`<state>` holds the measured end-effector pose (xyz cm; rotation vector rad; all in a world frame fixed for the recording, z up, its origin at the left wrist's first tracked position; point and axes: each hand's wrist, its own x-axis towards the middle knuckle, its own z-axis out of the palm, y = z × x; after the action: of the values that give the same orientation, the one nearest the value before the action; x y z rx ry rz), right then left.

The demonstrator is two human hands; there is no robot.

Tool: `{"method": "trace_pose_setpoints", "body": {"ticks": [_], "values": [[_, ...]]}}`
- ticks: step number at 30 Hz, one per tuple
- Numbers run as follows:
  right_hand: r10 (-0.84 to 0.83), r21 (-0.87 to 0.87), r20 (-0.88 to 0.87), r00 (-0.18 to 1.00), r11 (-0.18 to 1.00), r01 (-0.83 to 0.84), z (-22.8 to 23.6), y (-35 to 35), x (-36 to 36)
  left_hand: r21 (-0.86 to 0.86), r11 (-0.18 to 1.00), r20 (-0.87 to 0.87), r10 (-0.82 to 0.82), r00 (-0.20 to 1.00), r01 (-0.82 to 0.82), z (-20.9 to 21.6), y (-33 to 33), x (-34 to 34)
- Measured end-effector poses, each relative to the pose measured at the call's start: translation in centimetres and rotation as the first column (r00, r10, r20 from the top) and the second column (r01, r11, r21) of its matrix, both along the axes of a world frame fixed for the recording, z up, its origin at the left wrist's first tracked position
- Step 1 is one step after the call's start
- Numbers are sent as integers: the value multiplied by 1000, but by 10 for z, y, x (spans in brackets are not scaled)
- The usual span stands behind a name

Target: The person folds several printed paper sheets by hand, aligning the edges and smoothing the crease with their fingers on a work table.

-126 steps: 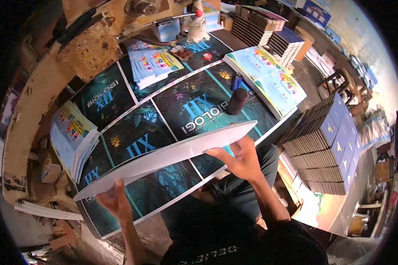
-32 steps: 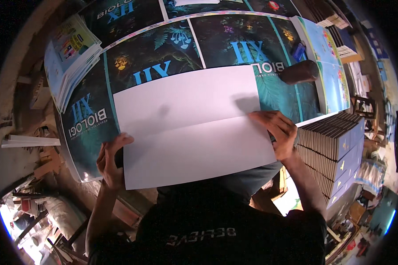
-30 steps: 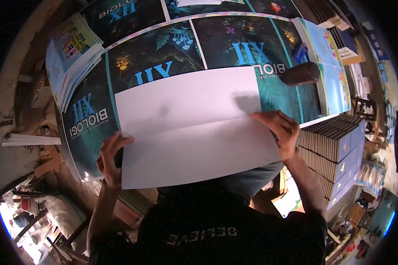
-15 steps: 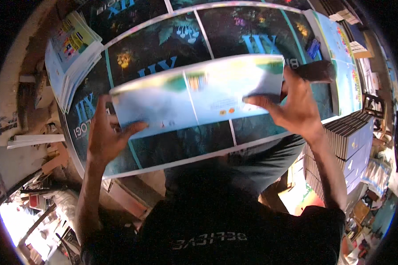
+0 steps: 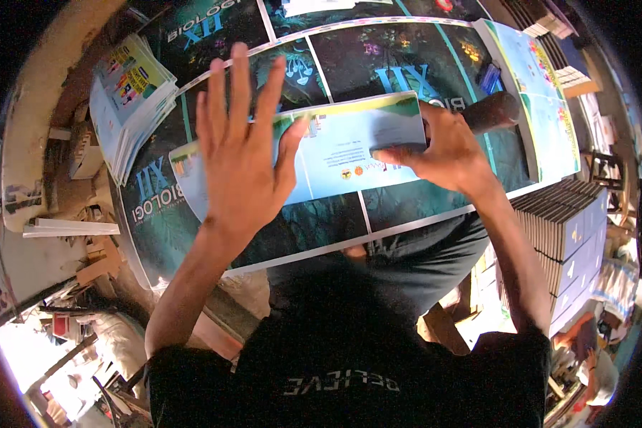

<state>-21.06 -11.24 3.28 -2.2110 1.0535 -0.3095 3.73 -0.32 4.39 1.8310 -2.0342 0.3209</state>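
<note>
A long light-blue printed sheet (image 5: 332,153), with a green and yellow upper border and a white line across its middle, lies over dark printed sheets. My left hand (image 5: 242,157) is open, fingers spread, above or on its left half; contact is hard to tell. At the sheet's right end my right hand (image 5: 453,153) is closed, thumb over the face and fingers behind the edge. A tool with a thick brown handle (image 5: 496,113) also sits in that hand, pointing away to the right. Its other end is mostly hidden; something dark shows beside my thumb.
Dark printed sheets (image 5: 292,235) cover the table. Stacks of light-blue printed sheets stand at the left (image 5: 132,100) and right (image 5: 546,107). A small blue object (image 5: 489,78) lies near the right stack. Bound book stacks (image 5: 563,235) rise beside the table; another person (image 5: 599,371) is at lower right.
My left hand has let go of the sheet's left end and spread over its left half. The sheet and my right hand have shifted slightly left.
</note>
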Motion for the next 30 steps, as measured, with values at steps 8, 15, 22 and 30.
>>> {"method": "trace_pose_setpoints", "body": {"ticks": [8, 15, 22, 30], "values": [[-284, -554, 448, 847, 656, 513, 60, 6, -7, 46, 980, 50, 191, 980, -193, -47, -2, 2], [-468, 150, 175, 866, 882, 446, 16, -50, -63, -47, 991, -91, 124, 988, -128, -43, -4, 0], [-265, 348, 703, 660, 937, 5, 93, 27, -5, -97, 994, -490, -2, 872, -52, -49, -11, 5], [61, 136, 631, 773, 973, -187, 36, 114, 91, 11, 1000, -495, -15, 869, 24, -48, 13, 4]]}}
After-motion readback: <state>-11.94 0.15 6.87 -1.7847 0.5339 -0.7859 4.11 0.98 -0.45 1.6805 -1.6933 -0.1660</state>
